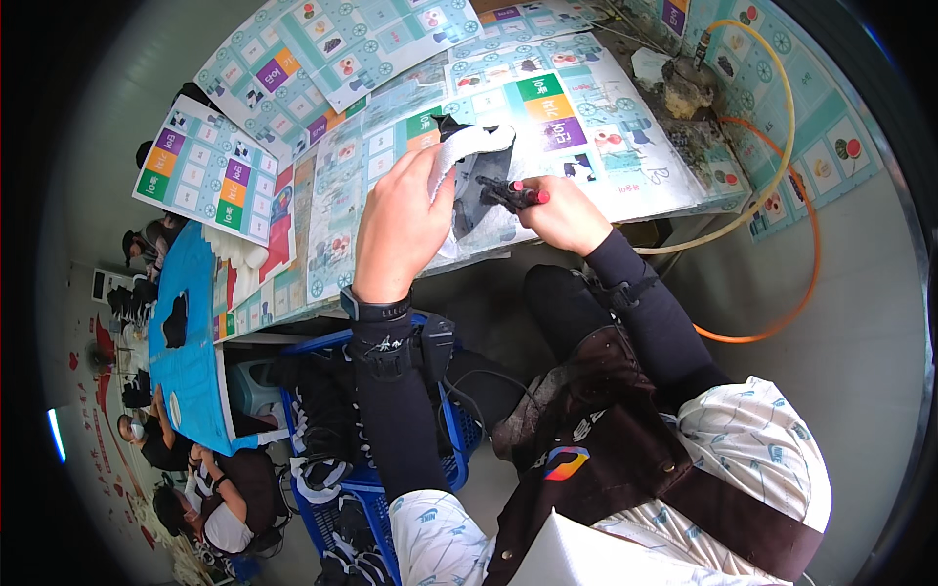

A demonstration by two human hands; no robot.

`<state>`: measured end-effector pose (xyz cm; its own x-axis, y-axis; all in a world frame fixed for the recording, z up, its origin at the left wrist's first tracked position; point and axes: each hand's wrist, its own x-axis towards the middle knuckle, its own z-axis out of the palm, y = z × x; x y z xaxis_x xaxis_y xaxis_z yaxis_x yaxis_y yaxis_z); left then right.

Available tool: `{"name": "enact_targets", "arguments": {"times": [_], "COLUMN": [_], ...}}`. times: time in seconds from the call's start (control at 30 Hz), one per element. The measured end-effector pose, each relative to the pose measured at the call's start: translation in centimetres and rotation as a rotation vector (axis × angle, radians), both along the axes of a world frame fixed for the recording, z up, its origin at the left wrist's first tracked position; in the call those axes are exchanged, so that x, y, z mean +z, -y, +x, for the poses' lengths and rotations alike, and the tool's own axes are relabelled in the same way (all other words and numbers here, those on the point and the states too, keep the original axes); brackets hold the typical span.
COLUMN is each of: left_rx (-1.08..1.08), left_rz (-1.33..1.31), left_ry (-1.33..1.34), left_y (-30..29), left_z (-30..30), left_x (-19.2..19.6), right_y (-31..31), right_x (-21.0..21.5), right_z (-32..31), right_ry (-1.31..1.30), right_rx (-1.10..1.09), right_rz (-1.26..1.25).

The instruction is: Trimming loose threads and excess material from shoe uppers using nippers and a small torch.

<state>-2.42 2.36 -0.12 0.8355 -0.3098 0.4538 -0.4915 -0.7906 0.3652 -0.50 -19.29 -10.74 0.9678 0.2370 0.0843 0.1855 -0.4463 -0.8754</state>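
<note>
Your workplace: a paper-covered surface over a grey floor.

You sit at a work surface covered with overlapping printed sheets of pale teal paper carrying small pictures and green, orange and purple squares. Around it you see a smooth grey floor, evenly lit. A thin orange hose and a yellow hose curve off the surface's right edge. Below the edge on your left stands a blue plastic crate holding dark pieces, and beside it a long blue-topped bench where other people sit at work.
</note>
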Motion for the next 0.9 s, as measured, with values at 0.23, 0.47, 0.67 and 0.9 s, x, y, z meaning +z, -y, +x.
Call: {"name": "enact_targets", "arguments": {"times": [0.23,0.47,0.67,0.9], "left_rx": [0.008,0.013,-0.014,0.015], "left_rz": [0.007,0.023,-0.006,0.019], "left_ry": [-0.008,-0.015,0.044,-0.004], "left_y": [0.0,-0.1,0.0,0.0], "left_z": [-0.1,-0.1,0.1,0.1], "left_x": [0.2,0.1,-0.3,-0.1], "right_y": [0.2,0.3,0.3,0.6], "right_x": [1.1,0.1,0.3,0.8], "right_z": [-1.1,-0.9,-1.7,-1.8], "right_ry": [-0.091,-0.009,-0.082,-0.039], "right_rx": [0.127,-0.047,0.113,-0.025], "right_rz": [-0.066,-0.03,-0.052,-0.082]}}
